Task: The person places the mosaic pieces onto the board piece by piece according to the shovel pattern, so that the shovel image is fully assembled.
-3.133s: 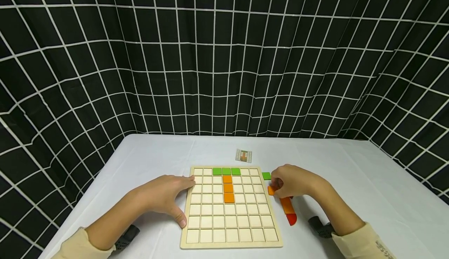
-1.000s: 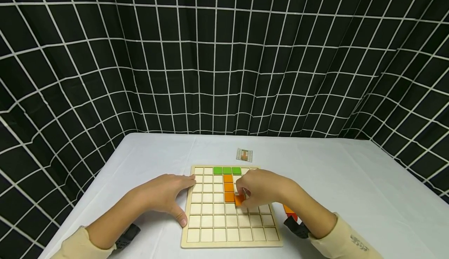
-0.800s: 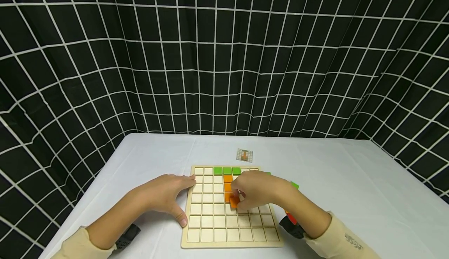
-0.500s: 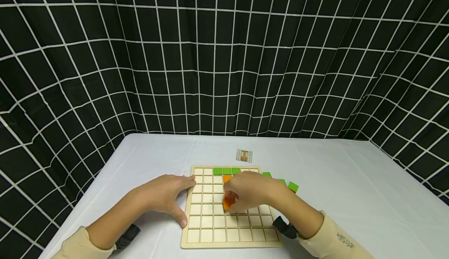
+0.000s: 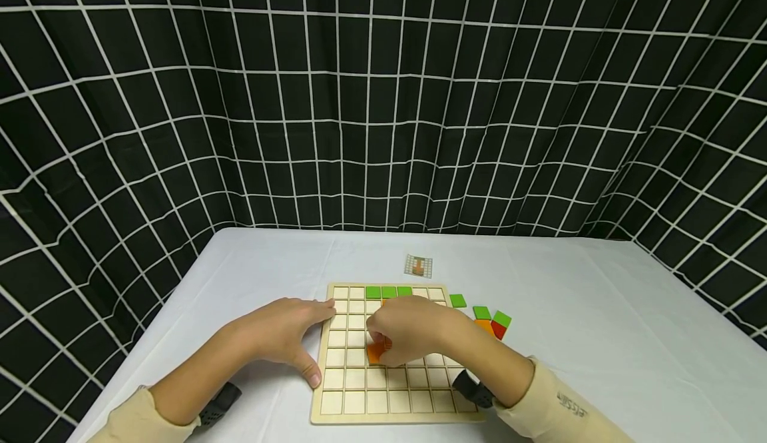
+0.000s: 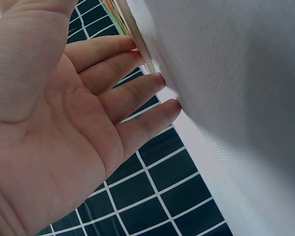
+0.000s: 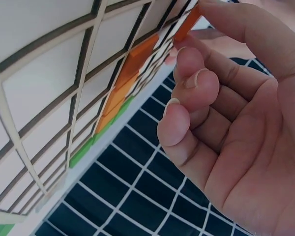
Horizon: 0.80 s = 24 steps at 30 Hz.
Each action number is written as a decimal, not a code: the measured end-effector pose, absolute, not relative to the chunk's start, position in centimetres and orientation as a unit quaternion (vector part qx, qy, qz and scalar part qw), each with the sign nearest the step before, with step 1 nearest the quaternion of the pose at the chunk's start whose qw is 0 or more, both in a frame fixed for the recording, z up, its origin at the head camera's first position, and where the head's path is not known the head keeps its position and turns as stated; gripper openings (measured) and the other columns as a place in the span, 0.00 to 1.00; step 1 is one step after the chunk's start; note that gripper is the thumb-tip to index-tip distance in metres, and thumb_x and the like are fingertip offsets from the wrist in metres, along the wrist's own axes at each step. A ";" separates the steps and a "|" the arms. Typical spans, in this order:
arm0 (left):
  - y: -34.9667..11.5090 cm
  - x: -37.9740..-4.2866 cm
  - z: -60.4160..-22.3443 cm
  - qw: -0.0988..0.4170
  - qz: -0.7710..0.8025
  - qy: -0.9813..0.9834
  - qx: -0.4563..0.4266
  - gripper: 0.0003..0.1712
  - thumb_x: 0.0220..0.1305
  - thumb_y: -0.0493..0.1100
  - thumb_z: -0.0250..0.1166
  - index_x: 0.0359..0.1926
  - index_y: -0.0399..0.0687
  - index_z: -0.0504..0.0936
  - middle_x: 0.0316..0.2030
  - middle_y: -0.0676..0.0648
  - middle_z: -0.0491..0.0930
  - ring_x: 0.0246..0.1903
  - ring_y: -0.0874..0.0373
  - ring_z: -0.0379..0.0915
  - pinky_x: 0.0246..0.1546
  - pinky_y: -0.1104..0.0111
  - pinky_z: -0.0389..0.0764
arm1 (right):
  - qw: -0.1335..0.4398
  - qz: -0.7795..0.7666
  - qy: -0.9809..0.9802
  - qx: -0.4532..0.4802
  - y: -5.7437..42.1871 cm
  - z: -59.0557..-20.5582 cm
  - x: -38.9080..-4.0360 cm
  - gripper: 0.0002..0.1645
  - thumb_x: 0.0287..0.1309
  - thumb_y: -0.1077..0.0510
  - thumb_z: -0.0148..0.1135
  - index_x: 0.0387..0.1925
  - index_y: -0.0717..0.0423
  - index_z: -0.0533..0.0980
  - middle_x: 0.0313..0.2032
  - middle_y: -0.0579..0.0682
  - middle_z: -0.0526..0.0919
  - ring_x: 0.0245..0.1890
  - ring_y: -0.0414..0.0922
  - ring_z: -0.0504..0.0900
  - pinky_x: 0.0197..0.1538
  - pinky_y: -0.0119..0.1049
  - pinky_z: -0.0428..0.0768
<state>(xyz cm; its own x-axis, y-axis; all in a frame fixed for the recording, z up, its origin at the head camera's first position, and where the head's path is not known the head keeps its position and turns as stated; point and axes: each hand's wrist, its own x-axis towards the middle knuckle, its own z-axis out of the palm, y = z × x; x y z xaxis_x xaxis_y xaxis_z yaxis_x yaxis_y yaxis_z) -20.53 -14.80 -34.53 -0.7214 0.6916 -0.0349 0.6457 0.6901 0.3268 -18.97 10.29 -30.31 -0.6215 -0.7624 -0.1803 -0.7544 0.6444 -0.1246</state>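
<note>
My right hand (image 5: 413,330) pinches an orange square tile (image 5: 375,355) between thumb and forefinger, over the middle of a wooden grid board (image 5: 395,419). In the right wrist view, this tile (image 7: 188,23) tilts against the board's face; its other fingers are curled. Three green tiles (image 5: 389,292) sit in the board's far row. A line of orange tiles (image 7: 119,91) runs from them, mostly hidden by the hand in the head view. My left hand (image 5: 278,333) lies along the board's left edge, thumb spread, its fingertips (image 6: 173,107) touching the tablecloth and board side.
Right of the board lie loose green tiles (image 5: 458,301), an orange piece (image 5: 485,326) and a red piece (image 5: 499,330). A small printed grid card (image 5: 418,266) lies beyond the board on the white tablecloth (image 5: 563,296). A black grid curtain (image 5: 383,96) surrounds the table.
My right hand has carried an orange tile from the loose pieces onto the board, then leftward across the orange column. The loose tiles at right have come into sight again. My left hand stays put.
</note>
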 end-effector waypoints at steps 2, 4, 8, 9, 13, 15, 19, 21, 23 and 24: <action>-14.8 -20.5 -34.5 0.078 0.147 0.916 0.365 0.66 0.30 0.72 0.78 0.68 0.36 0.72 0.68 0.39 0.70 0.65 0.43 0.68 0.65 0.49 0.69 | 0.110 -0.014 0.901 -0.419 10.1 -30.5 -19.0 0.11 0.50 0.60 0.71 0.23 0.49 0.75 0.21 0.35 0.73 0.21 0.35 0.70 0.25 0.28 0.71; -14.8 -20.6 -34.5 0.079 0.147 0.916 0.364 0.67 0.30 0.72 0.78 0.68 0.36 0.72 0.68 0.39 0.70 0.65 0.43 0.68 0.65 0.50 0.69 | 0.113 -0.011 0.903 -0.415 9.8 -30.6 -18.9 0.10 0.49 0.60 0.71 0.24 0.49 0.75 0.20 0.36 0.73 0.21 0.35 0.69 0.25 0.28 0.70; -14.8 -20.5 -34.6 0.080 0.148 0.916 0.364 0.67 0.29 0.73 0.77 0.67 0.36 0.72 0.68 0.39 0.70 0.65 0.42 0.68 0.64 0.49 0.69 | 0.115 0.000 0.907 -0.405 9.6 -30.8 -18.8 0.11 0.48 0.60 0.71 0.23 0.49 0.74 0.19 0.36 0.71 0.20 0.36 0.67 0.23 0.27 0.67; -14.8 -20.5 -34.6 0.080 0.148 0.916 0.363 0.67 0.29 0.73 0.77 0.67 0.36 0.72 0.68 0.39 0.70 0.65 0.42 0.68 0.65 0.50 0.69 | 0.113 0.004 0.908 -0.403 9.5 -30.9 -18.7 0.12 0.48 0.60 0.71 0.23 0.49 0.73 0.18 0.37 0.71 0.19 0.36 0.66 0.23 0.27 0.66; -14.8 -20.6 -34.7 0.075 0.147 0.916 0.367 0.67 0.29 0.72 0.78 0.67 0.35 0.72 0.67 0.39 0.70 0.65 0.43 0.68 0.64 0.50 0.69 | 0.111 0.014 0.913 -0.392 9.5 -30.9 -18.6 0.15 0.46 0.60 0.71 0.20 0.48 0.70 0.17 0.37 0.67 0.19 0.36 0.63 0.21 0.28 0.62; -14.7 -20.6 -34.7 0.071 0.147 0.915 0.369 0.66 0.29 0.72 0.78 0.67 0.35 0.73 0.67 0.39 0.71 0.64 0.43 0.69 0.64 0.50 0.69 | 0.111 0.015 0.915 -0.388 9.6 -31.0 -18.6 0.16 0.47 0.60 0.71 0.19 0.48 0.69 0.16 0.38 0.67 0.19 0.36 0.63 0.21 0.29 0.62; -14.7 -20.7 -34.7 0.069 0.147 0.915 0.370 0.66 0.29 0.71 0.79 0.66 0.35 0.73 0.67 0.39 0.71 0.64 0.43 0.70 0.64 0.51 0.70 | 0.109 0.017 0.916 -0.385 9.7 -31.0 -18.5 0.16 0.49 0.58 0.72 0.20 0.47 0.70 0.17 0.38 0.70 0.19 0.37 0.65 0.22 0.29 0.66; -14.7 -20.7 -34.7 0.071 0.148 0.915 0.369 0.66 0.29 0.71 0.78 0.67 0.35 0.73 0.67 0.39 0.71 0.64 0.43 0.69 0.64 0.50 0.70 | 0.103 0.019 0.916 -0.387 9.7 -31.1 -18.5 0.17 0.50 0.57 0.73 0.20 0.47 0.70 0.17 0.38 0.70 0.18 0.37 0.66 0.22 0.29 0.67; -14.8 -20.6 -34.7 0.072 0.149 0.915 0.369 0.66 0.30 0.71 0.78 0.67 0.35 0.73 0.67 0.39 0.71 0.64 0.43 0.69 0.64 0.50 0.70 | 0.098 0.021 0.916 -0.389 9.7 -31.1 -18.5 0.18 0.52 0.55 0.74 0.20 0.47 0.70 0.17 0.38 0.70 0.18 0.36 0.65 0.22 0.29 0.66; -14.8 -20.6 -34.7 0.072 0.149 0.915 0.369 0.66 0.30 0.72 0.78 0.67 0.35 0.73 0.67 0.39 0.71 0.64 0.43 0.69 0.64 0.50 0.69 | 0.095 0.024 0.915 -0.391 9.7 -31.1 -18.5 0.19 0.52 0.54 0.75 0.20 0.47 0.70 0.17 0.37 0.70 0.18 0.36 0.65 0.22 0.29 0.66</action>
<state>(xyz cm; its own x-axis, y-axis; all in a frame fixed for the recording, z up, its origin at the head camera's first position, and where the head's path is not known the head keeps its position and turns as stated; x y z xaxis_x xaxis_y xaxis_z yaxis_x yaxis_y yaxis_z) -20.64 -14.78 -34.72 -0.7173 0.6964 -0.0222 0.6537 0.6835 0.3248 -18.45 9.65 -31.12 -0.6761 -0.7113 -0.1922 -0.7204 0.6929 -0.0305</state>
